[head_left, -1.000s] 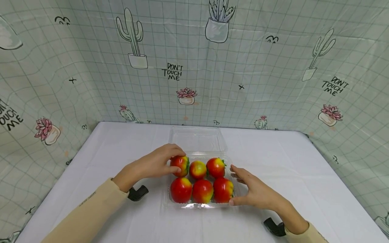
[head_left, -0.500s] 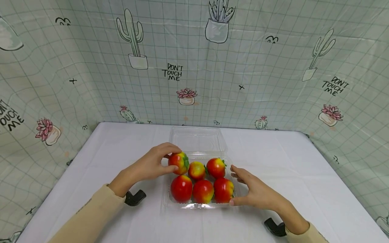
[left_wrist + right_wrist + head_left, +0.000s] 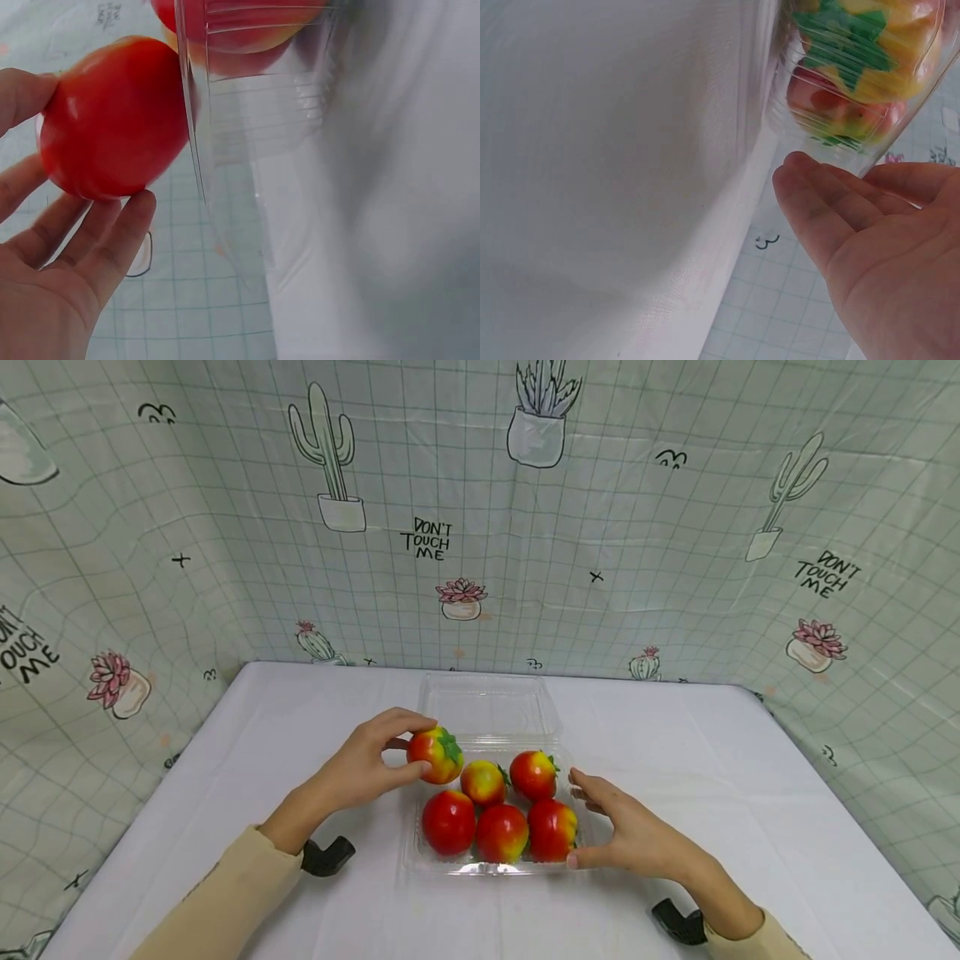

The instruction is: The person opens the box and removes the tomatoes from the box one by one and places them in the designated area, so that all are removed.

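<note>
My left hand [image 3: 363, 766] pinches a red-and-yellow fruit [image 3: 435, 755] between thumb and fingertips. It has a green leafy cap, which faces right. In the left wrist view the red underside of that fruit [image 3: 112, 120] shows beside the clear container wall [image 3: 225, 135]. Several like fruits, such as the red one at front left [image 3: 448, 822], lie in the clear plastic container [image 3: 495, 869]. Along its right side my right hand [image 3: 637, 837] rests with fingers loosely extended, the thumb by the front right corner. Whether that hand touches the rim I cannot tell.
Behind the fruits, the container's clear hinged lid [image 3: 487, 706] lies folded back on the white table cover [image 3: 652, 727]. A grid-patterned cloth [image 3: 592, 518] with cactus drawings hangs around the back and sides. A black strap piece [image 3: 327, 857] sits at the left wrist.
My left hand has lifted the back left fruit and drawn it up and leftward, turning its green cap into view. The fruit beside it has shifted slightly left. My right hand stays put.
</note>
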Available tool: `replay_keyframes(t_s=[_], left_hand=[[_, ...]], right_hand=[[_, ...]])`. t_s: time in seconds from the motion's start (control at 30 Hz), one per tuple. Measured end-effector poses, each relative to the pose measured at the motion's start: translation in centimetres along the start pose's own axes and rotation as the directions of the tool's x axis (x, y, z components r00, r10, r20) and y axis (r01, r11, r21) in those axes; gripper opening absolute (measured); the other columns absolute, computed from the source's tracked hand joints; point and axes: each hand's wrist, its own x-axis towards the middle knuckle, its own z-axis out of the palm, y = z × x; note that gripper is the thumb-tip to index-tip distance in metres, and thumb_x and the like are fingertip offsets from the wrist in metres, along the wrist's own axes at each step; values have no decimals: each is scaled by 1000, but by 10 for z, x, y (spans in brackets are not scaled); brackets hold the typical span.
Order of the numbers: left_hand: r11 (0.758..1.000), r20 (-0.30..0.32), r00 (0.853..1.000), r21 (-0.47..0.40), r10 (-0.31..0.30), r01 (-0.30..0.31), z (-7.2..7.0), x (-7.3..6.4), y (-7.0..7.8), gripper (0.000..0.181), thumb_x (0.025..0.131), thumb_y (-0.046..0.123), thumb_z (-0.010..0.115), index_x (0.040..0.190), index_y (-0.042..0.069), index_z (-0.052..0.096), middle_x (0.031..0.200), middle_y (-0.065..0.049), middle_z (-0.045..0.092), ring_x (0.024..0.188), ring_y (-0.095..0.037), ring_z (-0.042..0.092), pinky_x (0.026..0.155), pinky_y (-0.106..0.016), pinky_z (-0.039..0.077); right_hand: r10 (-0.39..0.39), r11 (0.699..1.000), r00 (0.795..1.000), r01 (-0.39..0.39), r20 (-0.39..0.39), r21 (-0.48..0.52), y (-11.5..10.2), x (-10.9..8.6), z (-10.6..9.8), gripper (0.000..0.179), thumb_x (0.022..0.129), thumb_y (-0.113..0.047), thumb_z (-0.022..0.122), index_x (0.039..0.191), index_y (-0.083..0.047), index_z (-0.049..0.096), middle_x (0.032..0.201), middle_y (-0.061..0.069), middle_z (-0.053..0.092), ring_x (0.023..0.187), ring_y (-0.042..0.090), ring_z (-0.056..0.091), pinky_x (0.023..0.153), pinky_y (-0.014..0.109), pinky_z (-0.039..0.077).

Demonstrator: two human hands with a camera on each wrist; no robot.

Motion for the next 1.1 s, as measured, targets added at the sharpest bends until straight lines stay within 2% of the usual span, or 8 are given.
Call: replay_keyframes(t_s=[0.27,0.5,0.63,0.87,1.1], left_hand=[[999,-63,998,-32,-20,19,-2,-8,-4,43,83,11,74,124,14,61,121,-1,56,108,-17,56,87,-31,53],[993,-135,988,-91,-81,69,-5,-14,-11,42,85,11,73,125,12,60,125,-4,54,111,-20,54,89,-36,52],[988,-175,979,-125,-107,85,-10,-16,-18,43,86,9,71,127,10,58,126,-5,53,113,-21,53,90,-30,51],[976,-259,959,-208,-116,62,-18,-18,-33,42,85,1,70,126,1,58,126,-14,53,113,-27,52,88,-21,49],[973,-294,941,-204,-170,112,-24,-19,-43,42,86,3,69,127,0,58,126,-16,53,114,-30,51,87,-15,47]], right_hand=[[9,1000,1000,-10,4,8,-1,-1,1,105,73,-51,78,152,-8,23,149,10,35,126,36,46,101,53,41],[0,1000,1000,0,7,-5,-2,-1,0,105,74,-50,78,151,-7,23,149,12,35,126,37,47,100,52,42],[-10,1000,1000,10,7,-12,-2,0,0,105,74,-50,77,151,-6,23,149,13,35,125,37,47,100,52,42],[-12,1000,1000,12,5,-1,-1,-1,1,105,74,-51,77,151,-6,22,149,13,35,126,37,46,101,52,41],[-13,1000,1000,13,2,-5,0,0,0,105,74,-51,77,151,-7,23,149,12,35,126,37,47,100,52,42]])
